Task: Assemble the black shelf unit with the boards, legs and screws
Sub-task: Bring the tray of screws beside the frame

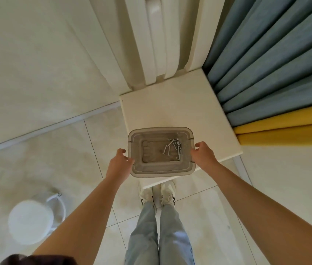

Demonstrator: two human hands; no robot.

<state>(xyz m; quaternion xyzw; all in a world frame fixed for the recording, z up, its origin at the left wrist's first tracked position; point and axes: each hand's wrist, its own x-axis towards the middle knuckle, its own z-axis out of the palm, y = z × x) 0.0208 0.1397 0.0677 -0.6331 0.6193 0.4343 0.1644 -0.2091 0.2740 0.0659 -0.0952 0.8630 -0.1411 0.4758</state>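
Both hands grip one translucent grey box, one at each short side. On the left side, the left hand has its thumb up along the rim and its fingers curled round the wall. The right hand mirrors it on the right side, thumb at the far end of that wall and fingers wrapped below. Both forearms are bare.

The box sits over the near edge of one small white table, with its near side jutting past that edge; whether it rests on the top or is held just above it cannot be told. The screws lie loose in the box's far right corner. About five or six are long, with a few small ring-shaped pieces among them (the heap is too tangled for a firm count).

Two pale shoes stand side by side on the tiled floor, toes just under the table's near left corner. One round white stool stands well apart to the left. Blue curtain folds and yellow curtain folds hang along the table's right edge.
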